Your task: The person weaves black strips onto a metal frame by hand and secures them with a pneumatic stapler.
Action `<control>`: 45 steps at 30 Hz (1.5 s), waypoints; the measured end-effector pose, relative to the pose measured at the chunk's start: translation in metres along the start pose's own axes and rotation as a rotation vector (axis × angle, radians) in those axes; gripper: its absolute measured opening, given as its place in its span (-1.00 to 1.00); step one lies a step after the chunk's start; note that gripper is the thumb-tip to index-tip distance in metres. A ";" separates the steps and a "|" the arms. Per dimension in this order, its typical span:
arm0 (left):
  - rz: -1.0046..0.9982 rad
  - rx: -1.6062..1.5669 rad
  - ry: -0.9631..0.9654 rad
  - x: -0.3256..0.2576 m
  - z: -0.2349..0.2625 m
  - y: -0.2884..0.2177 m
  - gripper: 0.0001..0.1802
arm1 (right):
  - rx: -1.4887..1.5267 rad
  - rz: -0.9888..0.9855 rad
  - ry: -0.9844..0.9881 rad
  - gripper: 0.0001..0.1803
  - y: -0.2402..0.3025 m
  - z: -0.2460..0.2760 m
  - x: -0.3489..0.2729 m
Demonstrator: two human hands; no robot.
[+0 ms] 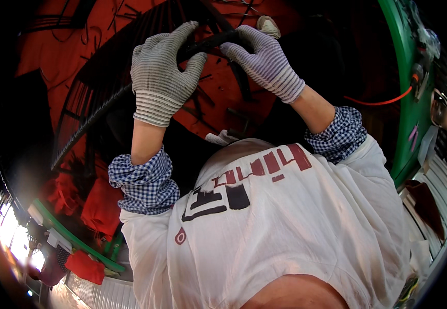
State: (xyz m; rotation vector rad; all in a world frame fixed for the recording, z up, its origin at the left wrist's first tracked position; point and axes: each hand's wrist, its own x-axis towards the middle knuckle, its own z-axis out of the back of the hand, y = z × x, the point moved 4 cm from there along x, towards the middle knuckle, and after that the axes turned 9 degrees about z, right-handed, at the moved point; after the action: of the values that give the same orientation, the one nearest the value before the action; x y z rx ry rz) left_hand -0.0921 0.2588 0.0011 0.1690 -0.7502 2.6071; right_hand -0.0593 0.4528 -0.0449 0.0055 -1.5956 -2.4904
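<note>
Both my hands wear grey-and-white striped knit gloves. A dark bar of a black barred frame (pixel 210 42) runs between them, over my lap. My left hand (pixel 164 74) is on the bar's left part, its thumb and index finger spread to either side of it and its other fingers bent. My right hand (pixel 264 62) grips the bar's right end, with the thumb below and the fingers over the top. Left of my left hand, the frame spreads out in thin parallel rods (pixel 82 95) with a ridged, wrapped-looking edge (pixel 94 116). Much of the frame is lost in shadow.
Dark strips lie scattered on the red floor (pixel 43 46). A light shoe (pixel 268 26) shows beyond my right hand. At right, a green-edged table (pixel 403 123) holds tools and an orange cord (pixel 383 103). Red cloth or bags (pixel 101 208) lie at lower left, beside a green rail (pixel 74 239).
</note>
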 end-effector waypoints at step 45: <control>-0.177 -0.628 0.495 0.044 -0.011 0.043 -0.60 | -0.664 0.516 -0.181 -0.42 0.032 0.004 0.009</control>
State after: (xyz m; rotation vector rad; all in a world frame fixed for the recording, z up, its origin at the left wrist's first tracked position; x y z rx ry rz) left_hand -0.1503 0.2481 -0.0191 -0.5443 -1.2335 1.9993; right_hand -0.0637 0.4420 -0.0136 -0.6430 -0.6184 -2.4879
